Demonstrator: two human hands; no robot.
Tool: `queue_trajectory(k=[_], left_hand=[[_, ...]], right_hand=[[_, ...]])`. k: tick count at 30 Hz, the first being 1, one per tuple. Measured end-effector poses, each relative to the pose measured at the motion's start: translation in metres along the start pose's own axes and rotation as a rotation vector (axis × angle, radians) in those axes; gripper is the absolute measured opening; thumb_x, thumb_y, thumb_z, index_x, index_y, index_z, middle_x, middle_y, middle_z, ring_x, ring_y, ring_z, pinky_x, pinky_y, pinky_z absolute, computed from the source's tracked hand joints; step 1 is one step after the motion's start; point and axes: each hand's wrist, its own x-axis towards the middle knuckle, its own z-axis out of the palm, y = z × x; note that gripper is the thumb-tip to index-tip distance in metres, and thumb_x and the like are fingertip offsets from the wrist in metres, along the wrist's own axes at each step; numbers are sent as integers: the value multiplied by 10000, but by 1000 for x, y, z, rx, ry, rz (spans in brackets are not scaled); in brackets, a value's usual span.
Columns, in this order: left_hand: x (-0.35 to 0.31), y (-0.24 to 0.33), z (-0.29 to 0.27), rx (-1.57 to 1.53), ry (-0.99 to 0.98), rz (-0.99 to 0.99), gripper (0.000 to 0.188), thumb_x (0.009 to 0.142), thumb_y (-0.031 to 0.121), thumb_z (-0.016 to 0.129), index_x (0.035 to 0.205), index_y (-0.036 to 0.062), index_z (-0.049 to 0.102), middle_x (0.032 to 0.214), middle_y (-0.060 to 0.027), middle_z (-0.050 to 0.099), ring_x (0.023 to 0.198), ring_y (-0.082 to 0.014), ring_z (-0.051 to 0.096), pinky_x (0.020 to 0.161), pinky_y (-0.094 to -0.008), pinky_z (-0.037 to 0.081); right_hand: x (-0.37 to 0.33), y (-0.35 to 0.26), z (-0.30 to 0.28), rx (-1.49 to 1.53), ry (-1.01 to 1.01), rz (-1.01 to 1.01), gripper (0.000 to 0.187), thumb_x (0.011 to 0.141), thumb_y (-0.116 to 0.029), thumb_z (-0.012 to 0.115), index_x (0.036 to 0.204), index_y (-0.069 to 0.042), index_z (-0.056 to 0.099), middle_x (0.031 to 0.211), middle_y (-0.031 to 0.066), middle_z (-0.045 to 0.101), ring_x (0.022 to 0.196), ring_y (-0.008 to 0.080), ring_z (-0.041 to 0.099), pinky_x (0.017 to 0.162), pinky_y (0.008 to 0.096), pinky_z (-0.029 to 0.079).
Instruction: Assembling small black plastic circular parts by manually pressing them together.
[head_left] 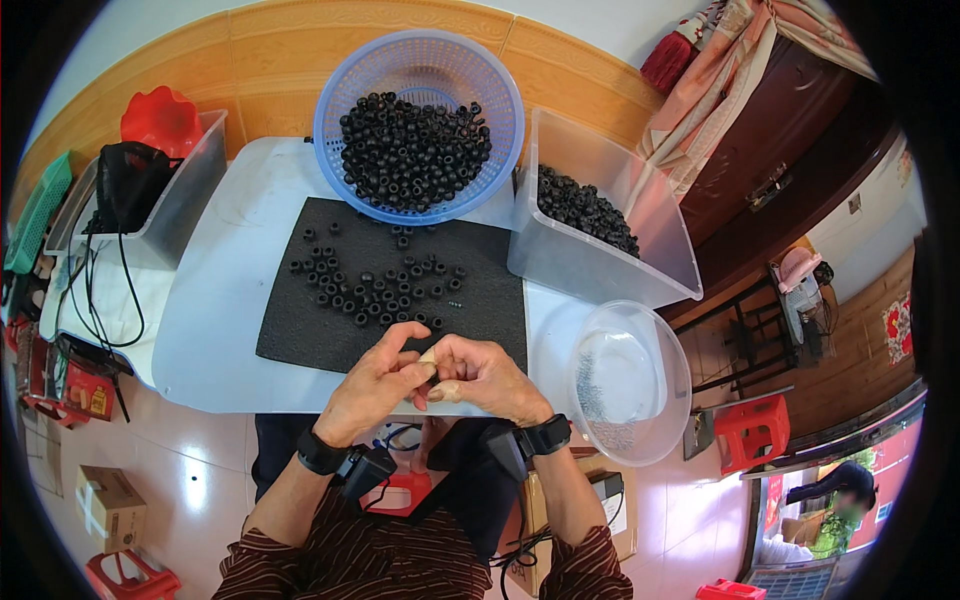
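Observation:
My left hand (375, 388) and my right hand (488, 380) meet above the front edge of a black mat (285, 335), fingers pinched together. A small black part shows partly between the fingertips, mostly hidden; the left thumb and fingers close on it. What the right fingers grip is hidden. Just beyond the hands, several small round black plastic parts (375, 295) with holes lie scattered on the mat. A few tiny silver pieces, perhaps springs (455, 304), rest to their right.
A blue colander (330, 150) of similar black parts stands at the back. Right of it sits a clear bin (590, 270) with smaller black pieces. A clear bowl (655, 385) holding tiny silvery pieces is at the table's right edge. Another bin (190, 205) with a black bag stands left.

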Motion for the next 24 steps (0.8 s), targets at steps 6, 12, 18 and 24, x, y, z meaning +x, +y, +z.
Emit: queue_trajectory(k=[6,12,18,24], left_hand=[[4,-10,6,-57,25,84,349,985,117,497,1312,38,402,893,-63,575,768,-121,588,686,-274,515],[7,-16,11,-214,70,108,295,994,126,495,1274,39,461,918,-43,562,828,-116,571,737,-309,516],[6,-18,19,-54,215,227,228,985,94,506,1202,29,476,783,-17,559,724,-88,588,692,-246,507],[8,-17,22,-42,251,211,209,959,57,497,1165,26,480,754,4,530,713,-71,564,680,-244,507]], right_hand=[[-3,0,3,-112,77,-53,193,849,-70,704,990,-46,575,745,-61,517,647,25,470,589,202,402],[-4,-1,11,126,157,-99,226,856,-54,695,1043,-29,569,774,-40,475,684,43,473,652,211,463],[-3,9,13,-2,218,-139,302,818,14,677,1103,-17,578,837,-29,439,725,41,455,669,207,461],[-3,14,13,-114,252,-201,284,809,47,657,1078,-5,582,932,-15,463,740,46,458,681,212,471]])
